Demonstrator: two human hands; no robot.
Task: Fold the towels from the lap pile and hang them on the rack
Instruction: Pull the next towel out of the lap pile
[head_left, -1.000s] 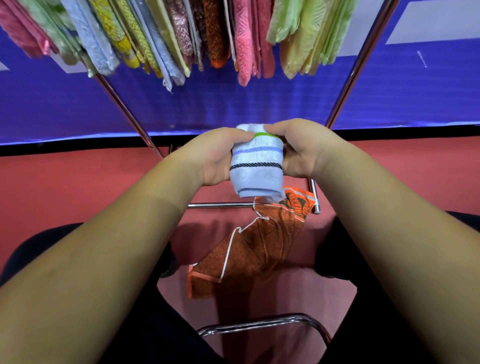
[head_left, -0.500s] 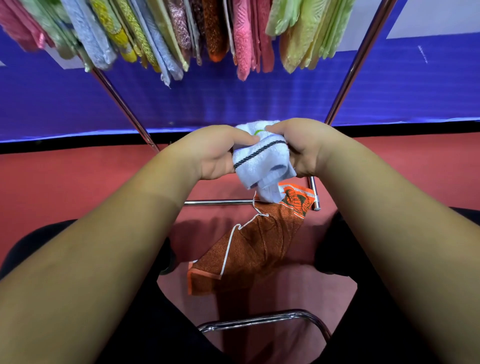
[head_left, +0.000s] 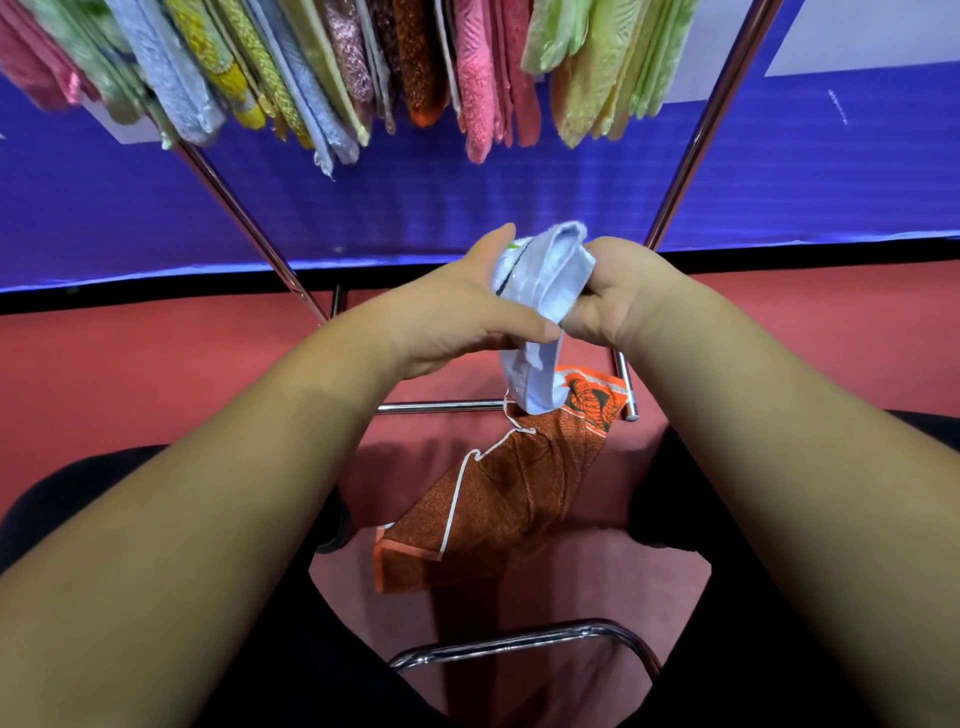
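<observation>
Now the white towel (head_left: 540, 291) is no longer the neat striped block of a second ago. It is turned edge-on and bunched, folded edges pointing up, with a loose tail drooping below the hands. My reading: the fold is being reworked or doubled narrower, so hanging is not yet due.

Left hand (head_left: 457, 312) pinches the towel's near side, thumb laid across the front. Right hand (head_left: 623, 301) grips the far side, fingers curled round the cloth. The towel sits between them, held in the air at mid-frame.

Below, an orange towel (head_left: 498, 488) trails from the low bar (head_left: 441, 407) down between the knees; the white tail overlaps its top in this view. Above hang many coloured towels (head_left: 467, 78) on the rack (head_left: 711, 119), well apart from the hands.
</observation>
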